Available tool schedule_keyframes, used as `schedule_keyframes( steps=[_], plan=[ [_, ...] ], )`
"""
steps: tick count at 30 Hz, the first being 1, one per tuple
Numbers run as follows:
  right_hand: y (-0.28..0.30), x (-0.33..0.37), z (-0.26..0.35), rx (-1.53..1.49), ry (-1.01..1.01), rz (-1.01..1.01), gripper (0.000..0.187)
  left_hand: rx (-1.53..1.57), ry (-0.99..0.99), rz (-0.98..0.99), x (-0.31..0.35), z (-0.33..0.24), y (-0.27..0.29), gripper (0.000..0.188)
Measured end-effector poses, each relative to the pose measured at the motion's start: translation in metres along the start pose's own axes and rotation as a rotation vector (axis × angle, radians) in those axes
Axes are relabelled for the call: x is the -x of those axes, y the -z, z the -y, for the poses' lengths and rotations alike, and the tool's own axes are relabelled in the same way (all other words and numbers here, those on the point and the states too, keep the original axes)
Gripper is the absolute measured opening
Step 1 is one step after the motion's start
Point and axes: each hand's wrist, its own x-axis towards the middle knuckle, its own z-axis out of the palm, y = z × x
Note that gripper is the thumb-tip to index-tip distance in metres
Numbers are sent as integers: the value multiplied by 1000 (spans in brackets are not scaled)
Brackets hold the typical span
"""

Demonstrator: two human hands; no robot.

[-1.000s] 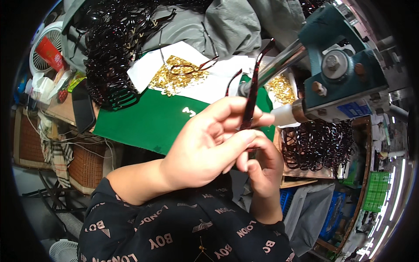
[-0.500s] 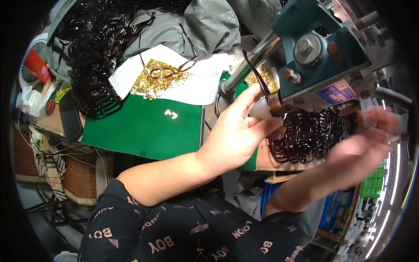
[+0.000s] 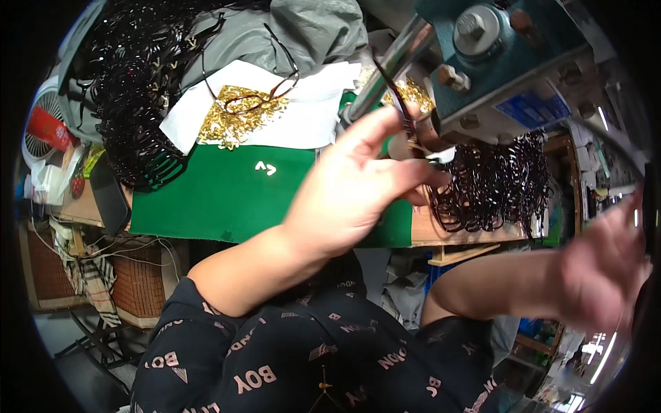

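My left hand (image 3: 344,179) pinches a dark eyeglass frame (image 3: 406,124) between thumb and fingers, under the head of a teal metal press (image 3: 506,76). One temple of the frame sticks up past my fingertips; the hand covers much of the rest. My right hand (image 3: 602,272) is raised at the far right, smeared by motion, so its fingers cannot be made out. Another pair of glasses (image 3: 266,98) lies with temples raised on a heap of small gold pieces (image 3: 237,124) on a white sheet (image 3: 317,113).
Two small pale angled pieces (image 3: 266,167) lie on the green mat (image 3: 213,206). Dark frames are heaped at left (image 3: 131,103) and right (image 3: 489,186). A black phone (image 3: 110,199), a fan (image 3: 43,141) and grey cloth (image 3: 317,31) surround the bench.
My right hand has swung outward and down to the right edge. My left hand stays at the press with the eyeglass frame. The whole view has shifted slightly.
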Motion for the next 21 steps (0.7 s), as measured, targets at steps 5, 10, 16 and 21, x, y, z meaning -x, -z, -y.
schedule_keyframes(
  steps=[5,10,16,21],
  plan=[
    [-44,115,-84,711,-488,360,16,36,-89,-203,60,-44,74,51],
    [-83,193,-161,724,-705,1062,37,-80,-148,-545,113,-59,164,45],
    [-82,264,-230,424,-1208,875,9,-1042,-183,-837,125,-45,168,47],
    [-87,247,-222,521,-1090,972,7,-1911,-256,-323,92,-42,106,59]
  ],
)
